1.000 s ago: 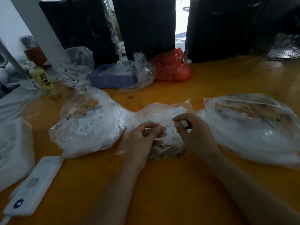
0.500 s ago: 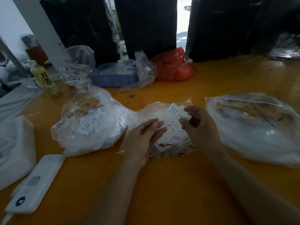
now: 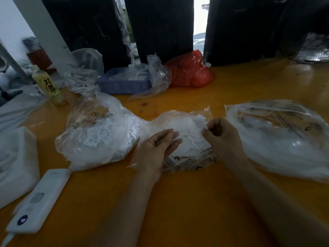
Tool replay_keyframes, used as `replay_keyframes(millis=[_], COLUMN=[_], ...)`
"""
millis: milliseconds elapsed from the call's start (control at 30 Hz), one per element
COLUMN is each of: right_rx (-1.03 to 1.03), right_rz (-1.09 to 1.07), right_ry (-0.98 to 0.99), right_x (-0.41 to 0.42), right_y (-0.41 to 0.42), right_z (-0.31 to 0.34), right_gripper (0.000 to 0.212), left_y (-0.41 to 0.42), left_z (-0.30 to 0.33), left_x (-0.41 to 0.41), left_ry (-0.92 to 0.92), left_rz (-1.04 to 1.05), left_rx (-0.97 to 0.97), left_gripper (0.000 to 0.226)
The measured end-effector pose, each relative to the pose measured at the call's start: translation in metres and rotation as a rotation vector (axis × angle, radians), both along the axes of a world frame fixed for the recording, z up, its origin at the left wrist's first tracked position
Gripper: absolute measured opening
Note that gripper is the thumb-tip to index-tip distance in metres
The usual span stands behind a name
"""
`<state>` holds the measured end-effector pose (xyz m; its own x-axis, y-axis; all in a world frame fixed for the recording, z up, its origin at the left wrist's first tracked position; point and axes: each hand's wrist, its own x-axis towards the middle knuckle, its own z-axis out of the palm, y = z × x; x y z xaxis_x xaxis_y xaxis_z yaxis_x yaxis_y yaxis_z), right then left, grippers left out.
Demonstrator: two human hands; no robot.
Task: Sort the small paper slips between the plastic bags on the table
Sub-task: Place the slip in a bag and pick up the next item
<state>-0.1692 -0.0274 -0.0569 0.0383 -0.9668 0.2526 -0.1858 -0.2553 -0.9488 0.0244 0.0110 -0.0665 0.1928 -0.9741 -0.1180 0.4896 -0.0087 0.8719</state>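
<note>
- I see my left hand [image 3: 158,150] lying on the middle bag [image 3: 179,122], the fingers straight and close together, touching the paper slips [image 3: 194,139] heaped there.
- My right hand [image 3: 222,136] is curled at the right edge of this heap. Thumb and fingertips seem to pinch one slip, but the slip itself is mostly hidden behind the fingers, so I cannot read it.
- The slips in the middle bag are blurred; only some dark print on the bag's near edge shows, not legible.
- The left bag [image 3: 99,138] is full of slips. A few show "S" and "XS", the rest is hazy behind the plastic.
- The right bag [image 3: 277,139] lies just beside my right hand. Its contents are only a white mass under glare, and its right end is cut off by the frame.
- On the orange surface [image 3: 187,202], near the left edge, a white device [image 3: 39,200] with a cable is smeared by motion.
- Farther back stand a yellow bottle [image 3: 49,86], a blue tray [image 3: 124,82] partly covered with crumpled plastic, and a red bag [image 3: 192,72].
- The white box [image 3: 16,161] at the far left is cut off.
</note>
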Motion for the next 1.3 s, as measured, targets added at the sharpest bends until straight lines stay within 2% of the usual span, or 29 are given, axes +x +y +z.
replay_keyframes(millis=[167,300,367,700,833,1033,1300], right_rx=[0.053,0.027,0.019,-0.028,-0.041,-0.056,-0.029], right_rz=[0.040,0.014,0.018,0.040,0.063,0.031,0.073], right_ry=[-0.033,-0.066,-0.105,-0.067,0.012,-0.080,-0.007], right_x=[-0.001,0.000,-0.001,0.004,0.007,0.006,0.010], right_y=[-0.001,0.001,0.002,0.006,0.007,0.006,0.005], right_z=[0.004,0.005,0.006,0.004,0.002,0.002,-0.001], right_gripper=[0.039,0.010,0.004,0.008,0.008,0.008,0.008], left_y=[0.001,0.003,0.003,0.005,0.004,0.003,0.003], left_z=[-0.003,-0.004,-0.003,-0.003,-0.003,-0.003,-0.003], left_x=[-0.001,-0.004,-0.005,-0.007,-0.007,-0.006,-0.006], left_ry=[-0.113,-0.190,-0.221,-0.307,-0.296,-0.262,-0.244], left_rz=[-0.008,-0.016,-0.016,-0.012,0.002,0.028,0.052], left_rx=[-0.028,-0.046,-0.049,-0.069,-0.068,-0.048,-0.048], left_gripper=[0.016,0.016,0.015,0.016,0.015,0.014,0.013])
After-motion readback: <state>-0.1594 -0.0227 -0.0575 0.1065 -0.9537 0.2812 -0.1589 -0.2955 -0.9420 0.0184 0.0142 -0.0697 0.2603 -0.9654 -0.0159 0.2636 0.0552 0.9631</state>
